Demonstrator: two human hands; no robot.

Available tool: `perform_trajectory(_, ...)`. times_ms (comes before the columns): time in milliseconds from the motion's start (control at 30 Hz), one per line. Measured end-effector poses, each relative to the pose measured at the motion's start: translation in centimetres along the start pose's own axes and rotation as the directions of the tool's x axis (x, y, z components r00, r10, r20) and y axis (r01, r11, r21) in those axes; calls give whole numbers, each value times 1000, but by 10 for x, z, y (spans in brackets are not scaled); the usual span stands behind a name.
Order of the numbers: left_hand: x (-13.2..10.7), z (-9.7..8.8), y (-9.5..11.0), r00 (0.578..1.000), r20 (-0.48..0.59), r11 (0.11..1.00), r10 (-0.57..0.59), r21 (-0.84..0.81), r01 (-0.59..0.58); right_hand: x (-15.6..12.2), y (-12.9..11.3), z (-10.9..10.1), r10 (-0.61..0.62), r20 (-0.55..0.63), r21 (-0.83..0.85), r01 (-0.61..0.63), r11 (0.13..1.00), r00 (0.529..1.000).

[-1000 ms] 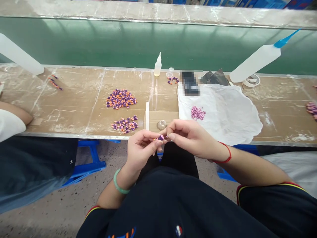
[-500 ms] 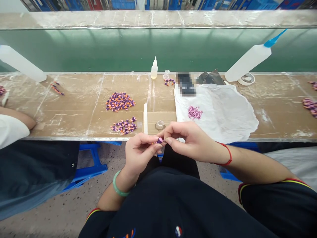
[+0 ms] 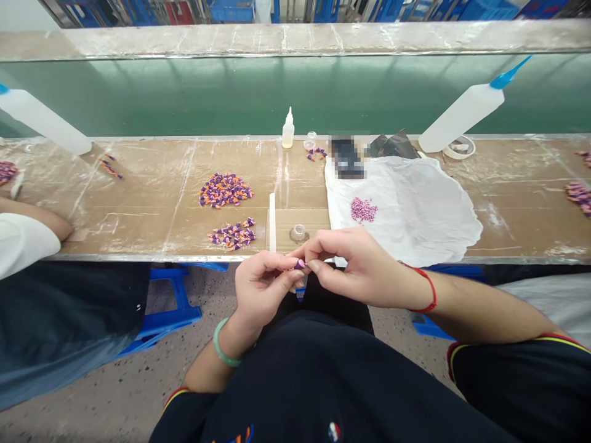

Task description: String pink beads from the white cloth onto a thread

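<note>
Between thumb and fingers, my left hand [image 3: 261, 284] pinches a small purple, pink and orange figure [image 3: 300, 264] just off the table's front edge. The fingertips of my right hand [image 3: 346, 261] are closed at the figure's right end; whether a tiny piece sits in them is too small to tell. Behind my hands a small clear cup [image 3: 298, 232] stands on a cardboard piece, beside a white flat stick [image 3: 272, 221]. A loose group of like figures [image 3: 232, 234] lies to the left, with a larger pile [image 3: 225, 189] behind it. Tiny pink pieces [image 3: 364, 210] are heaped on a white cloth [image 3: 415, 203].
At the table's back stand a small dropper bottle [image 3: 288, 130] and a clear lidded pot [image 3: 311, 141]. A blurred-out dark object [image 3: 347, 157] lies on the cloth. Large white bottles lean left [image 3: 46, 120] and right [image 3: 464, 117], near a tape roll [image 3: 460, 147]. A co-worker's arm [image 3: 37, 224] rests at left.
Both hands stay together at the figure and have shifted only very slightly. The view has tilted a little; the things on the table have not moved.
</note>
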State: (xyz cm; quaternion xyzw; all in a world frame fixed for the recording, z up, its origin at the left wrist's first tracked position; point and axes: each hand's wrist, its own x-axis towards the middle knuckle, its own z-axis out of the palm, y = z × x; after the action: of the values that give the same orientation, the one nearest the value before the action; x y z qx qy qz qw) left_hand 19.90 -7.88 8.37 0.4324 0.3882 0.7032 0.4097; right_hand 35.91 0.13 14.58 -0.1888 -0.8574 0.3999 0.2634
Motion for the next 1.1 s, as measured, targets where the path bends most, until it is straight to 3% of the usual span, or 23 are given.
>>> perform_trajectory(300, -1, 3, -3, 999, -39, 999, -14, -33, 12, 1, -3, 5, -87, -42, -65, 84, 994, 995)
perform_trajectory(733, 2, 3, -5, 995, -46, 997, -83, 2, 83, -3, 4, 12, -81, -69, -142, 70, 987, 994)
perform_trajectory(900, 5, 3, -6, 989, -60, 991, -136, -3, 136, -3, 7, -1, 44, -93, -15, -45, 999, 995)
perform_trajectory(1100, 9, 4, -6, 982, -67, 982, -177, 55, 180, -9, 19, -21, 234, -179, 110, -217, 970, 956)
